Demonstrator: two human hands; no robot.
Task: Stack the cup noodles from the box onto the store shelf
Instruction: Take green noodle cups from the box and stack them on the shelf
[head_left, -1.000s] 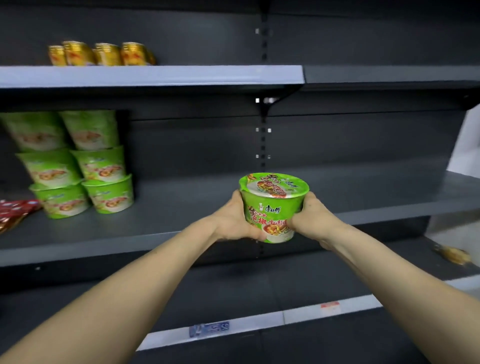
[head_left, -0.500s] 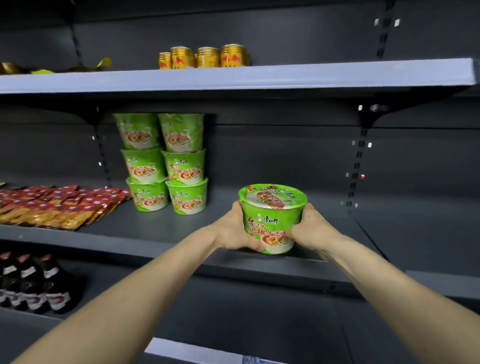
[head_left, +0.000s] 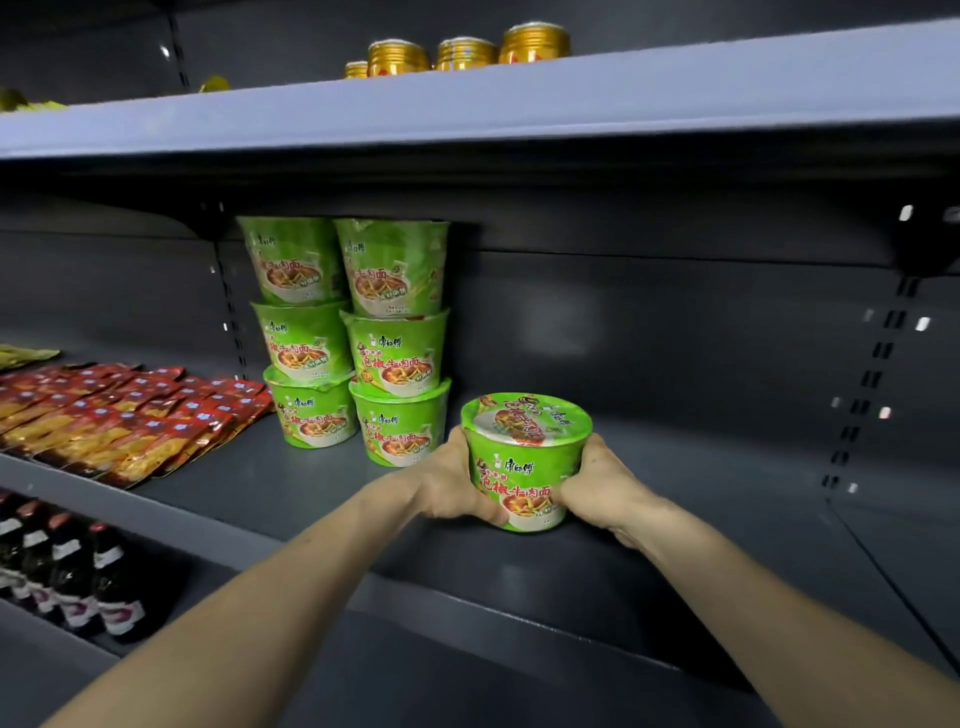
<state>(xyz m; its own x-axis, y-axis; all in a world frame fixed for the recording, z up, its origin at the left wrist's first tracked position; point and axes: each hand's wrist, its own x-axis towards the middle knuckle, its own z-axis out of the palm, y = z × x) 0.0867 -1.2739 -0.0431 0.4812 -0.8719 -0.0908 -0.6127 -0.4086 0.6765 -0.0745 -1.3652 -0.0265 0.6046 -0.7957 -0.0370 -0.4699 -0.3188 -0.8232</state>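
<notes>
While the head cam gives just one angle, it's pretty clear: left hand (head_left: 449, 486) and right hand (head_left: 597, 488) are both wrapped round a round green plastic cup noodle tub (head_left: 524, 462) w/ a printed lid. One hand per side, fingers curled onto the wall, so a firm two-handed hold. Tub is upright, lid up, down at the dark grey metal middle shelf (head_left: 291, 483), towards the near edge, approx centre of frame. Can't tell if the base is actually touching the shelf or just above it.

Just left & a bit farther back are two stacks of matching green noodle cups (head_left: 358, 338), three high each, side by side. Held tub sits just right of the right stack's bottom cup, w/ the left hand between them.

Farther left on the same shelf: rows of flat red & orange snack packets (head_left: 119, 421). Pale grey upper shelf (head_left: 519, 98) has gold metal cans (head_left: 462, 52) on it. Bottom left, dark glass bottles (head_left: 67, 577) w/ white labels on the shelf below.
</notes>
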